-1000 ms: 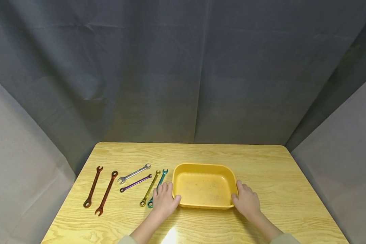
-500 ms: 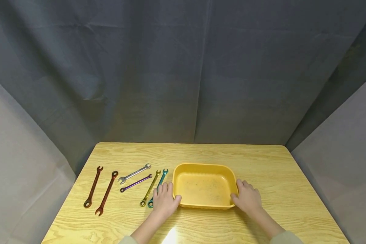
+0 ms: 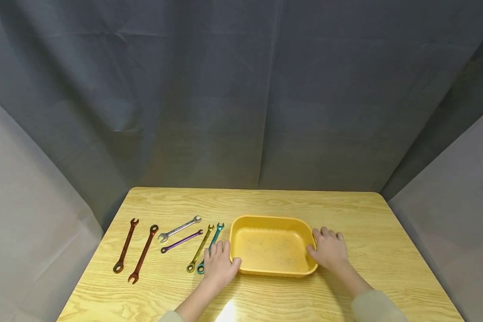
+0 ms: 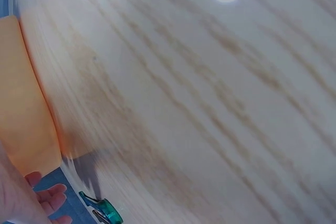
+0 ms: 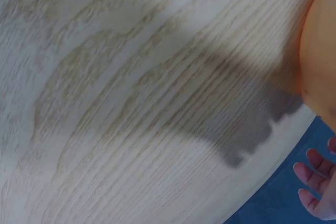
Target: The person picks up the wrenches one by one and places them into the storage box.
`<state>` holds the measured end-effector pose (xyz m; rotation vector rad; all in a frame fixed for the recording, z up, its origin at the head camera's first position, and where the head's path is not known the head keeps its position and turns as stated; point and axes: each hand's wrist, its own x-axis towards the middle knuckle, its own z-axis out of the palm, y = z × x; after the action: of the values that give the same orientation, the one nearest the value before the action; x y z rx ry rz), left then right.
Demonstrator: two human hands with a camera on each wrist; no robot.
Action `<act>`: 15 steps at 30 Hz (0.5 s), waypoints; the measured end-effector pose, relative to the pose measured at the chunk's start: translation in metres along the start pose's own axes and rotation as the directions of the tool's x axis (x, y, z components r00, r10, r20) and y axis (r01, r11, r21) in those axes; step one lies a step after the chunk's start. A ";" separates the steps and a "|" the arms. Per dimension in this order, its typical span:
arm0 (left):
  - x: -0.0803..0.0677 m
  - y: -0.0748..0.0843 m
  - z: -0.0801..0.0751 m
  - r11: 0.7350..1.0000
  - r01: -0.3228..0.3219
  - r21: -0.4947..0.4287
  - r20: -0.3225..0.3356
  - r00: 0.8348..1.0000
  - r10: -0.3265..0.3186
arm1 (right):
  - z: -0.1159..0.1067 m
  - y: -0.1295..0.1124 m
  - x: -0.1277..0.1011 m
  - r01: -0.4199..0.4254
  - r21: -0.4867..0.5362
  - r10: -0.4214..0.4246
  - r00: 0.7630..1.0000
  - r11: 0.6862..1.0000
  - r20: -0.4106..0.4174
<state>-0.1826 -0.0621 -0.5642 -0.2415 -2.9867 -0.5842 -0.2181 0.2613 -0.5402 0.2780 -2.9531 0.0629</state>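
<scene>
A yellow plastic basin [image 3: 270,250] sits on the wooden table [image 3: 366,223] between both hands. My left hand [image 3: 219,267] holds its near left corner, thumb over the rim and fingers outside. On the other side, my right hand [image 3: 331,250] touches the right rim with its thumb laid over the edge; its other fingers are loosely spread. In the right wrist view those fingers [image 5: 314,174] show apart from the basin wall [image 5: 320,51]. Partly behind the left hand lies a teal wrench [image 3: 215,237], with one end [image 4: 109,212] showing in the left wrist view.
Left of the basin lie a yellow-green wrench [image 3: 200,249], a purple wrench [image 3: 182,241] and a silver wrench [image 3: 180,228]. Two dark red wrenches [image 3: 125,246] are farther left. A dark curtain [image 3: 209,112] hangs behind the table.
My right hand has shifted slightly outward and away from me, its fingers lifting off the basin's side. My left hand stays at its corner. The whole head view has shifted a little.
</scene>
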 end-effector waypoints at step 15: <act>0.000 0.001 0.000 1.000 0.004 0.013 -0.003 1.000 -0.004 | 0.007 0.001 -0.001 -0.016 0.034 0.014 0.999 0.999 0.051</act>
<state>-0.1827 -0.0615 -0.5636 -0.2329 -2.9880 -0.5644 -0.2190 0.2620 -0.5475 0.2660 -3.0070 0.1099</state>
